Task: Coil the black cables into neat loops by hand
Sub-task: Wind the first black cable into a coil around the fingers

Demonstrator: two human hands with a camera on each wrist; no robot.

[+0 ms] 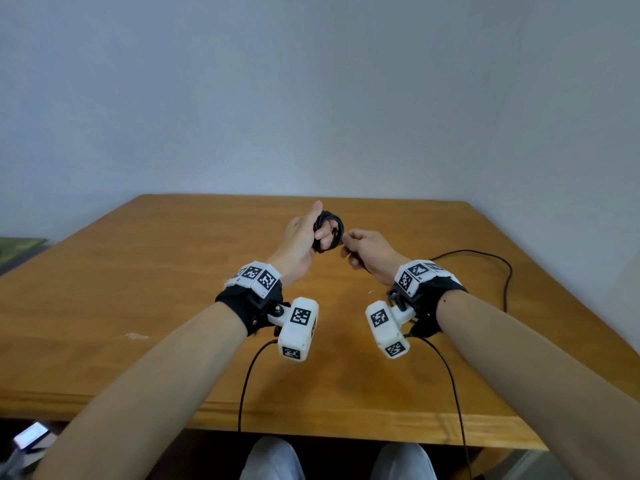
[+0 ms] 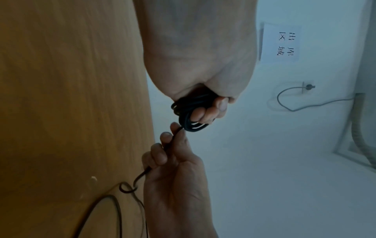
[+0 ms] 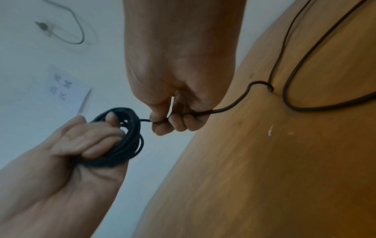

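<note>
Above the far middle of the wooden surface (image 1: 173, 306), the left hand (image 1: 301, 237) grips a bundle of black cable loops (image 1: 330, 230), fingers curled through it. Just beside it, the right hand (image 1: 367, 251) pinches the cable's loose length (image 1: 498, 268), which trails toward the surface's right edge.

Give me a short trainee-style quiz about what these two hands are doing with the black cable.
1. True or false: the left hand holds the coiled bundle of thin black cable.
2. The right hand is: A) flat on the table, B) pinching the cable, C) idle.
3. Where does the uncoiled black cable tail lie?

Key: 1 true. 2 B. 3 On the brown wooden table, to the person's right.
</note>
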